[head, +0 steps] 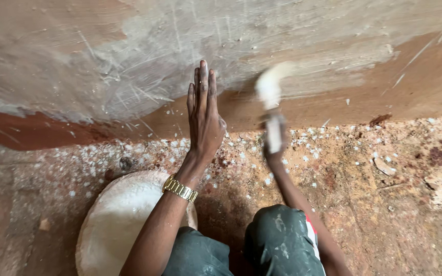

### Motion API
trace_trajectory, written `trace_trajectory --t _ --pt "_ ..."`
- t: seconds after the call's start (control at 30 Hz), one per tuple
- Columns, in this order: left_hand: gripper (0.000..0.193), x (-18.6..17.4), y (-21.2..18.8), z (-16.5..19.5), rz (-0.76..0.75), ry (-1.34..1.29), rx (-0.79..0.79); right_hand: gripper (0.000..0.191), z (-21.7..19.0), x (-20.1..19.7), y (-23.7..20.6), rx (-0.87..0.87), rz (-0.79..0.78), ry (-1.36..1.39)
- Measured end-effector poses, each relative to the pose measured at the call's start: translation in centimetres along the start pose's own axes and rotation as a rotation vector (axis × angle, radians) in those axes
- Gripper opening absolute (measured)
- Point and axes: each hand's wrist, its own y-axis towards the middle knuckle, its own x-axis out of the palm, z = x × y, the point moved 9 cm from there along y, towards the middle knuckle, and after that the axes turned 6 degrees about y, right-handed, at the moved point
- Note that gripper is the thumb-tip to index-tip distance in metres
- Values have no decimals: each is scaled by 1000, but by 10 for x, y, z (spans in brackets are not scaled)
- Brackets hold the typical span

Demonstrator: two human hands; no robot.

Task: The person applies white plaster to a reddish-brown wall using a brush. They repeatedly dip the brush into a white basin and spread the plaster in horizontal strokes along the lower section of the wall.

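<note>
**Hand and Tool Positions at Lower Wall Section**

Left hand [204, 120]: raised flat toward the wall [129, 56], palm facing it, fingers straight and pressed together, thumb slightly apart. Contact with the wall surface cannot be confirmed. Gold-coloured metal wristband [180, 188] on the left wrist.

Right hand [274, 137]: motion-blurred, closed around the handle of a plastering tool [270, 87] coated in white material. Exact finger placement cannot be told. Tool's white end located at the lower edge of the grey-white coated area, just right of the left hand.

Wall: upper portion covered in a scratched grey-white coat; lower band and right side bare reddish brown.

Container: round shallow pan [116, 220] on the floor [395, 204], lower left, beneath the left forearm. Filled and caked with white plaster-like material, rim included.

Floor: reddish-brown, rough, scattered with white flecks, densest along the wall base.

Knees in dark, paint-spotted trousers [277, 240] at bottom centre, just right of the pan.
</note>
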Motion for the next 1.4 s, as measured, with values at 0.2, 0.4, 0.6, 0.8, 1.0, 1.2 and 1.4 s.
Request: trace_trajectory --t 0.2,0.4,0.6,0.8,1.0,1.2,1.4 --pt "95 -12 -8 -8 39 -43 -6 39 -18 93 -72 29 -607 -180" --pt "97 -17 -5 -16 2 28 -49 21 -13 14 26 3 -354 -54" --pt "91 -25 -5 -19 68 -43 -25 39 -55 -80 99 -316 121 -344" --pt "84 -36 -9 -15 192 -198 34 33 -43 19 62 -322 -35 -295" --pt "85 -21 -10 -20 159 -166 10 32 -8 106 -39 99 -624 -17" --pt "86 -11 -9 -20 133 -167 -28 29 -3 66 -19 221 -654 81" --pt "88 -6 -9 -7 93 -179 13 23 -45 -93 77 -187 -101 -376"
